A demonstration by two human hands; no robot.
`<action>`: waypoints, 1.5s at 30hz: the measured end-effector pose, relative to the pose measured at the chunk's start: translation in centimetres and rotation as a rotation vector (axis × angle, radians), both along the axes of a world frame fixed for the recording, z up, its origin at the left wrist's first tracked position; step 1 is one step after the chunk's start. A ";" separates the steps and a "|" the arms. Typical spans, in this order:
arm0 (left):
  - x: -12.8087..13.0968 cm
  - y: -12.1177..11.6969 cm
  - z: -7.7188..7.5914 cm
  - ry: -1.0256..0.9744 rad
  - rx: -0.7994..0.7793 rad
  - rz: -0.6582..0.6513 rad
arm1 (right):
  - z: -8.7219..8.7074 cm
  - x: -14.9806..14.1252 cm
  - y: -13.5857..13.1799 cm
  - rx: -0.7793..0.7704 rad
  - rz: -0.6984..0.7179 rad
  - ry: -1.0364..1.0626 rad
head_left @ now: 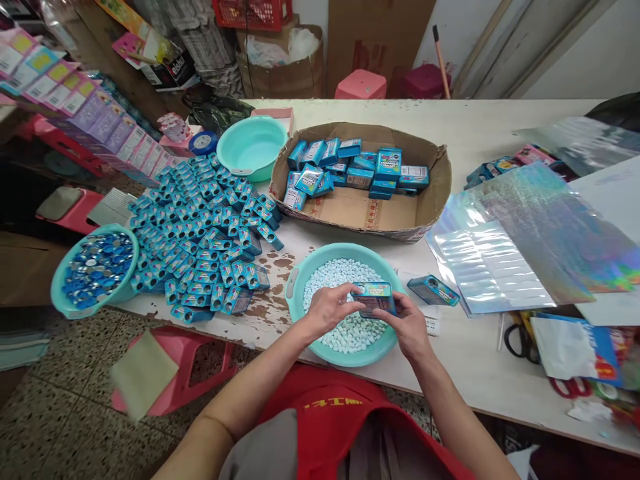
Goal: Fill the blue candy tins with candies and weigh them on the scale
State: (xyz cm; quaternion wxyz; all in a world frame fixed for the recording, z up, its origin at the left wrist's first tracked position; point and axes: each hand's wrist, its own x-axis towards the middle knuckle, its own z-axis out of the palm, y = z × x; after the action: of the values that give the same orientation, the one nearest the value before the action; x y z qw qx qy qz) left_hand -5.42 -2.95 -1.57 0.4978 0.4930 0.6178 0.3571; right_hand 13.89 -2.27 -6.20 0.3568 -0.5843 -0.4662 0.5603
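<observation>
Between my two hands I hold one small blue candy tin (376,307), tilted above a turquoise basin (296,313) full of small pale candies (345,333). My left hand (333,308) grips the tin's left end with thumb and fingers. At its right end, my right hand (407,323) closes round the corner and lower edge. Another blue tin (434,291) lies just right of the basin, with a round hole showing in it. Behind the basin, a cut-down cardboard box (330,212) holds several more blue tins (389,164).
Many blue tins (200,227) with round holes crowd the table's left side. A basin of shiny blue and silver caps (95,270) stands at the left edge, an empty turquoise basin (250,143) farther back. Silvery sticker sheets (495,267) and scissors (523,341) lie at right.
</observation>
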 end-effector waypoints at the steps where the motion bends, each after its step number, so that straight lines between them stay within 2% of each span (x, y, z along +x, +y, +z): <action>1: -0.3 -0.1 0.6 0.045 0.023 -0.004 | -0.1 -1.0 -0.1 0.009 0.026 0.050; 3: -1.5 -0.3 1.9 0.156 0.063 0.000 | 0.0 -3.1 -0.4 0.062 0.084 0.081; 5: -3.6 -0.5 3.2 0.328 0.062 0.016 | 0.6 -4.9 -0.9 0.149 0.105 0.019; 8: -8.0 -0.3 4.1 0.721 -0.009 0.155 | 2.0 -5.6 -1.9 0.283 0.108 -0.092; 10: -11.1 0.2 3.3 0.978 -0.064 0.278 | 2.8 -4.8 -2.9 0.324 0.142 -0.118; 12: -13.4 0.8 1.3 1.115 -0.123 0.359 | 3.2 -3.6 -4.1 0.323 0.160 -0.124; 16: -14.8 2.1 -3.9 1.130 -0.337 0.388 | 2.8 -0.8 -6.1 0.269 0.092 -0.126; 18: -14.5 2.5 -5.4 1.112 -0.400 0.374 | 2.1 0.9 -6.6 0.234 0.018 -0.150; 20: -14.2 2.7 -5.8 1.109 -0.415 0.366 | 1.4 3.0 -6.7 0.199 -0.069 -0.190; 24: -13.1 2.8 -4.1 1.101 -0.366 0.380 | -0.8 7.6 -5.0 0.182 -0.333 -0.311; 26: -11.4 2.8 -3.4 0.986 -0.265 0.391 | -2.1 9.5 -3.0 0.203 -0.461 -0.384; 27: -10.2 2.8 -3.3 0.864 -0.221 0.387 | -2.8 10.2 -1.7 0.214 -0.486 -0.412; 28: -8.6 2.8 -3.4 0.696 -0.208 0.375 | -3.3 10.7 -0.4 0.222 -0.477 -0.427; 30: -4.9 2.7 -3.9 0.266 -0.282 0.356 | -3.7 11.2 2.2 0.226 -0.401 -0.415; 32: -1.0 2.5 -4.4 -0.168 -0.423 0.372 | -2.7 11.0 4.0 0.250 -0.323 -0.396; 35: 3.8 2.7 -4.5 -0.583 -0.473 0.427 | 1.2 9.8 4.6 0.431 -0.175 -0.465; 37: 6.0 3.1 -3.9 -0.731 -0.466 0.439 | 4.0 8.8 4.1 0.577 -0.018 -0.544; 39: 7.6 3.8 -3.4 -0.823 -0.473 0.430 | 5.8 7.8 3.5 0.669 0.114 -0.615; 42: 8.8 4.7 -3.1 -0.874 -0.504 0.437 | 6.2 6.5 3.1 0.733 0.212 -0.664; 45: 8.8 4.9 -3.1 -0.884 -0.514 0.460 | 6.0 5.6 2.8 0.738 0.227 -0.671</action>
State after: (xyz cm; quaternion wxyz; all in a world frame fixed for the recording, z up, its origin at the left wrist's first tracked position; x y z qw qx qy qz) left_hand 3.38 1.99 -4.68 0.7229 0.0117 0.5090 0.4671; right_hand 19.53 0.56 -0.21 0.3067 -0.5129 -0.7824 0.1752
